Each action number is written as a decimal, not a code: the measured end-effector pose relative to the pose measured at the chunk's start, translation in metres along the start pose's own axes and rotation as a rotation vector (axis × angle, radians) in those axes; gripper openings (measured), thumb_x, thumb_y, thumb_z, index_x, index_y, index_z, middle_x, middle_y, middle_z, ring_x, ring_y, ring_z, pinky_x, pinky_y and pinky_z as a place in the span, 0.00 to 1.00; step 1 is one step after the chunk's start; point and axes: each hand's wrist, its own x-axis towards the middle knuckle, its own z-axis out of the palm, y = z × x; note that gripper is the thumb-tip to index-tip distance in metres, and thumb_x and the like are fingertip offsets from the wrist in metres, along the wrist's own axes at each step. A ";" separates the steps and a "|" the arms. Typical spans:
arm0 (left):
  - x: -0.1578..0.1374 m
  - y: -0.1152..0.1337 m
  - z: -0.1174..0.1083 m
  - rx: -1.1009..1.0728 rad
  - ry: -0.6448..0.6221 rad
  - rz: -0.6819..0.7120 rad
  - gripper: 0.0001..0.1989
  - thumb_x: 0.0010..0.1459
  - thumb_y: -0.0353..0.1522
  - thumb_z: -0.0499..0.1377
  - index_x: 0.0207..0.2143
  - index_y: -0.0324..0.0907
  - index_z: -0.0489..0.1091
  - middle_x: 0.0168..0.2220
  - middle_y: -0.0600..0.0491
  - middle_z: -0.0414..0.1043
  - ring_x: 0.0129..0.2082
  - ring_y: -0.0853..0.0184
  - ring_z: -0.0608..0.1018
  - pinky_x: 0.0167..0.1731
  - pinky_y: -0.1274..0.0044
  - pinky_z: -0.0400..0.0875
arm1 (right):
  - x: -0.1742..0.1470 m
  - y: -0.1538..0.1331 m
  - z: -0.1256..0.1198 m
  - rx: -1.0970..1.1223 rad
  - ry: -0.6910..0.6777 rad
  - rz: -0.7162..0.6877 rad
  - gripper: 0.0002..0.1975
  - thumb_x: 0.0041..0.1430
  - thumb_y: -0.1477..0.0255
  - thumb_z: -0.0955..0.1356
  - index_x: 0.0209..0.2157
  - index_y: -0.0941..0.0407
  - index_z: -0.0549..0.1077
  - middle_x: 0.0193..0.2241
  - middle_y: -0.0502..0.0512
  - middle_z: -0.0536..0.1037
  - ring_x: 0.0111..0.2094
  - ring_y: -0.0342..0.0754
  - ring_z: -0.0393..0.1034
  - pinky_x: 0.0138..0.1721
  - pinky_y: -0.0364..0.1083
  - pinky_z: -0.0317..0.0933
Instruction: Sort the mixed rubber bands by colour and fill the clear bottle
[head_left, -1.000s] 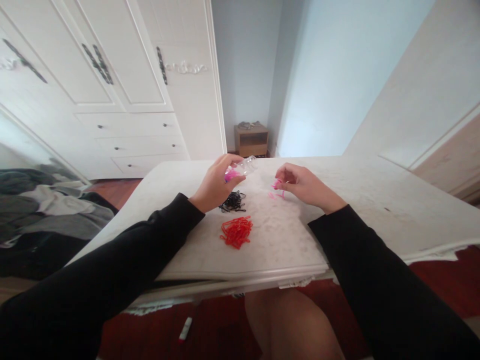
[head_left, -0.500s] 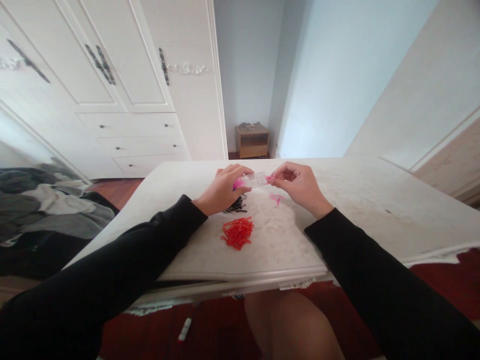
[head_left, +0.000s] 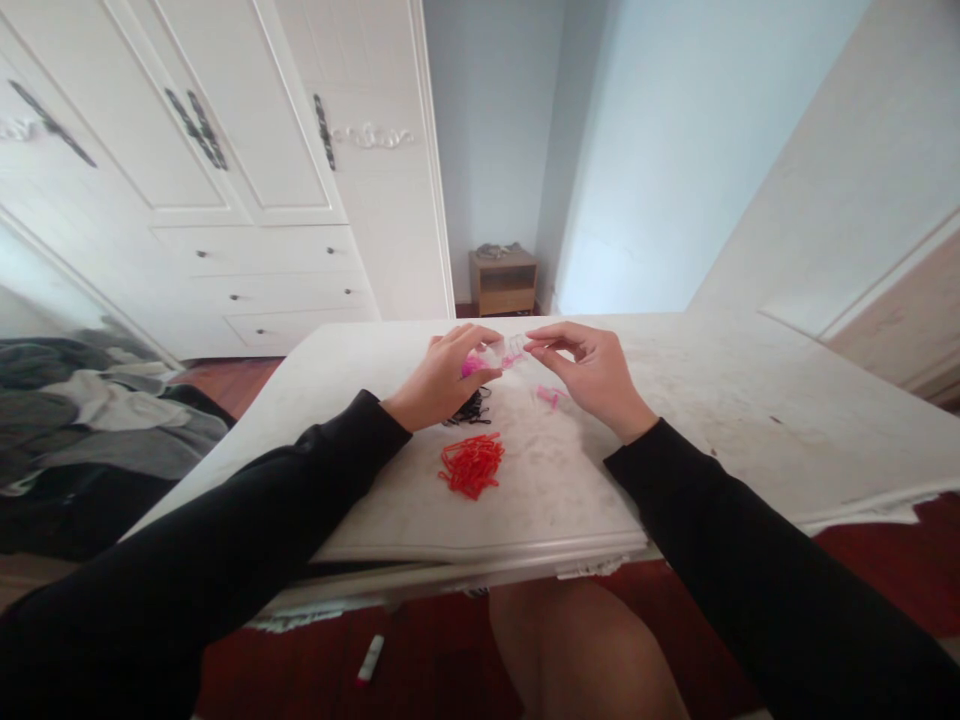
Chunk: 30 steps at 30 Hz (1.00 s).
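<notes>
My left hand [head_left: 450, 372] is wrapped around a small clear plastic container [head_left: 517, 347] lying on its side with its mouth to the right. Inside it are pink pieces [head_left: 474, 365], and more pink shows near the mouth. At that mouth, the thumb and fingers of my right hand [head_left: 589, 368] are pinched together; whatever is between them is too small to make out. A few loose pink pieces [head_left: 551, 397] lie on the table below the right hand. Partly behind my left hand is a pile of black clip-like loops [head_left: 471, 408]. Closer to me sits a pile of red ones [head_left: 472, 466].
The white table [head_left: 720, 440] has a worn surface. Dark and grey clothes [head_left: 112, 430] are heaped at the left. A white wardrobe [head_left: 247, 120] and a small wooden nightstand [head_left: 504, 280] stand beyond. On the floor lies a white tube [head_left: 370, 660].
My right hand's fingertips have moved slightly left to the container's mouth. The pink piece that was between them now shows inside the mouth. My left hand stays around the container.
</notes>
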 end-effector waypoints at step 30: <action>0.008 -0.013 0.002 -0.400 0.353 -0.023 0.14 0.60 0.34 0.62 0.47 0.44 0.66 0.44 0.50 0.78 0.42 0.65 0.80 0.43 0.69 0.76 | 0.000 0.022 -0.032 -0.511 -0.568 0.308 0.07 0.56 0.74 0.71 0.24 0.56 0.74 0.24 0.53 0.78 0.27 0.47 0.69 0.32 0.46 0.59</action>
